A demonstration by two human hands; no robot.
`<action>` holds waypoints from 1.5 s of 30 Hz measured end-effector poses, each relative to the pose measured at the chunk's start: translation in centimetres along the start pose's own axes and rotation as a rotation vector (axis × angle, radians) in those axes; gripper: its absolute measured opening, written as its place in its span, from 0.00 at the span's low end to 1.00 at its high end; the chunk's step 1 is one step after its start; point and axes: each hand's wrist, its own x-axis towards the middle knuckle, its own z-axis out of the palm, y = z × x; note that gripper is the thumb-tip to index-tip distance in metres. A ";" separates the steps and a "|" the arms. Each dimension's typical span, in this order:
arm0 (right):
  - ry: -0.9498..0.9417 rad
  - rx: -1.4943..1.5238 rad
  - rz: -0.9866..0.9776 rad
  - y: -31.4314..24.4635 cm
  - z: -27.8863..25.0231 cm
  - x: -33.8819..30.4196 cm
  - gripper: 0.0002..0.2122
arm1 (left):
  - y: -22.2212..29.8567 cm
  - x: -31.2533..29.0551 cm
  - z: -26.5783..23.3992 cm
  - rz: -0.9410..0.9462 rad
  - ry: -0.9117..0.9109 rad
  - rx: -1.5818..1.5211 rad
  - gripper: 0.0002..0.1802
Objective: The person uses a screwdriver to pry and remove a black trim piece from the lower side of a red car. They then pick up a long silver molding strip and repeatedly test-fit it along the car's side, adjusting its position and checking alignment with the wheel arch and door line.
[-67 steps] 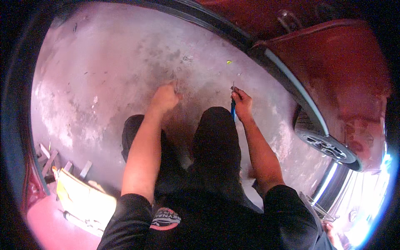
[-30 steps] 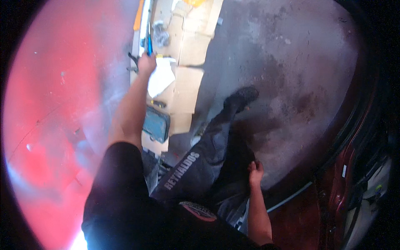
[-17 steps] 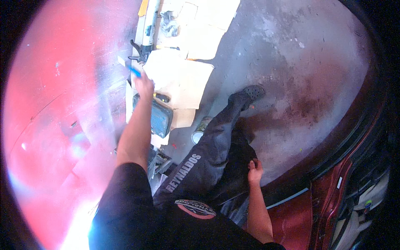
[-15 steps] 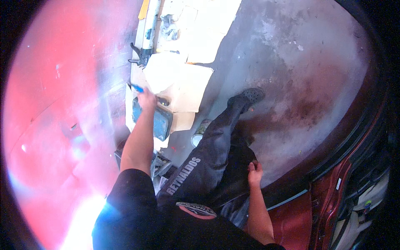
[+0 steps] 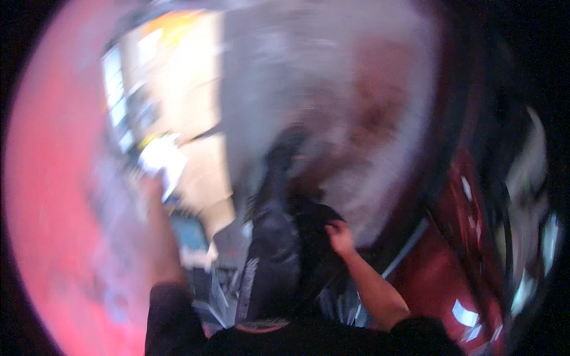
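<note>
My left hand (image 5: 153,185) is blurred by motion at the left. It is beside a white sheet (image 5: 166,159) on the cardboard (image 5: 205,160); its fingers and anything they hold cannot be made out. Just below that hand sits a dark teal-blue tray-like thing (image 5: 190,232). My right hand (image 5: 339,237) rests by my bent knee, against the dark trouser leg. Its fingers are loosely bent and partly apart, with nothing seen in them.
A large red panel (image 5: 53,178) curves along the left. Stained grey floor (image 5: 279,65) lies beyond my legs. At the right is a dark red, glossy vehicle body part (image 5: 424,279). Blurred items (image 5: 214,291) stand below the tray, beside my leg.
The view has swung, shifting the cardboard and floor leftward. The blue tool visible in my left hand earlier cannot be made out now. My right hand stays by my knee.
</note>
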 end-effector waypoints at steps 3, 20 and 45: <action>0.035 0.027 -0.049 -3.1 -1.8 -1.0 0.17 | -6.2 1.3 0.2 0.191 0.227 0.302 0.26; -0.491 1.091 -0.492 -21.5 -8.3 -15.0 0.34 | 17.1 -40.0 -23.8 1.177 -0.575 -0.794 0.22; -0.030 1.832 -0.557 -9.9 -31.8 -32.0 0.33 | 33.4 -65.8 -34.4 2.403 -0.402 -0.067 0.41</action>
